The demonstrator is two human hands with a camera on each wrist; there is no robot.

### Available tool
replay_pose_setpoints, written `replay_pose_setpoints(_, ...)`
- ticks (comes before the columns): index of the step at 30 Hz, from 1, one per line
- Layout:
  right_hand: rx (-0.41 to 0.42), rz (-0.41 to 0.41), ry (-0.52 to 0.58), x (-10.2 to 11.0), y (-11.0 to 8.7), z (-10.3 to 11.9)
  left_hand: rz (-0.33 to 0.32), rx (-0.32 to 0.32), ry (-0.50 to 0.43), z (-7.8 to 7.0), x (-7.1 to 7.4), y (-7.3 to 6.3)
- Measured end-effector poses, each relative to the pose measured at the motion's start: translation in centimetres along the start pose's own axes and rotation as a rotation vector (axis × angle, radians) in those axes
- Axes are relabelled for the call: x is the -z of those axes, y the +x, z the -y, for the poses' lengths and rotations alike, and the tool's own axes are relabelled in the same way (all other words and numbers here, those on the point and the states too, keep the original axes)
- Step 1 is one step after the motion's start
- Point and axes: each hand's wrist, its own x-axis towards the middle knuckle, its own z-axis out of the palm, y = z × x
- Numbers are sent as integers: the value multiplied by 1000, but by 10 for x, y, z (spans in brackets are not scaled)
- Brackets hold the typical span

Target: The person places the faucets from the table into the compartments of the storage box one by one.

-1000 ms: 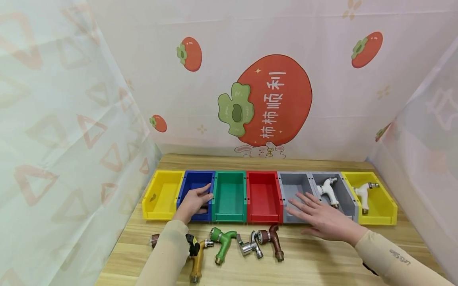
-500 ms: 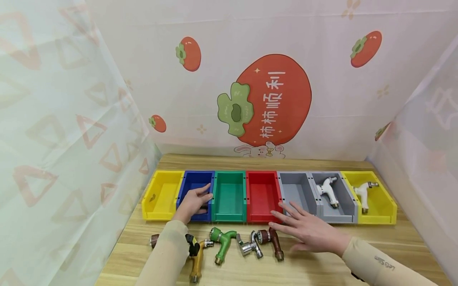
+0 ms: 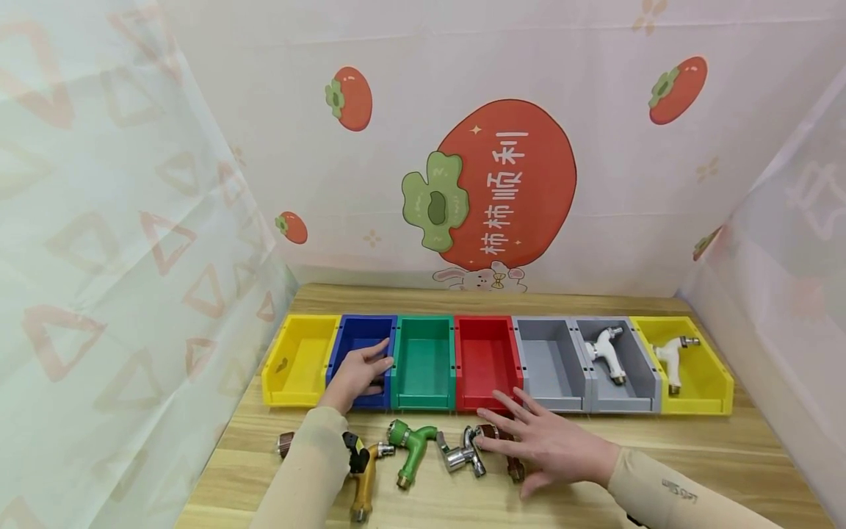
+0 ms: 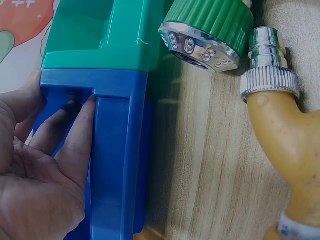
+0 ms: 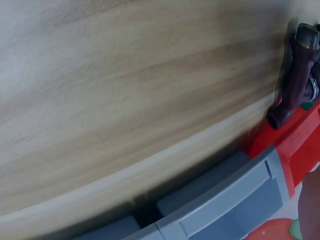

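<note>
My left hand (image 3: 358, 373) reaches into the blue bin (image 3: 363, 328), its fingers fairly straight and touching the wall beside the green bin (image 3: 423, 353). Nothing else shows in its grasp in the left wrist view, where a yellow tap (image 4: 280, 135) lies nearby. With fingers spread, my right hand (image 3: 551, 444) hovers over a dark brown tap (image 3: 515, 469) and partly covers it. I cannot tell whether they touch. The right wrist view also shows that brown tap (image 5: 295, 80). A chrome tap (image 3: 457, 458) and a green tap (image 3: 413, 450) lie to its left.
The bin row continues with a yellow bin (image 3: 304, 360), a red bin (image 3: 487, 360) and grey bins (image 3: 551, 360). White taps (image 3: 606, 354) lie in the right grey bin and the right yellow bin (image 3: 710, 382). My left sleeve partly hides a brown-knobbed piece (image 3: 286, 444).
My right hand has moved left and toward me, from over the grey bin to over the brown tap. The left hand has stayed in the blue bin.
</note>
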Motion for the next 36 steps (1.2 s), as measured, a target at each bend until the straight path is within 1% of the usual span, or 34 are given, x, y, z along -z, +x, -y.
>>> replay_pose_setpoints(5,-18,51,28,-8,1,2,1,-5,2,0,0,0)
replay_pose_setpoints(11,-7,55,44,-12,-1,2,3,-10,3,0,0,0)
replay_pose_setpoints(17,-16,88,77,-14,-3,2,2,-10,-1,0,0,0)
replay_pose_setpoints(29,-18,87,39,-18,-5,3,-2,-11,4,0,0,-1)
replay_pose_setpoints(36,-22,71,14,-21,-7,4,-5,2,-2,0,-2,-1)
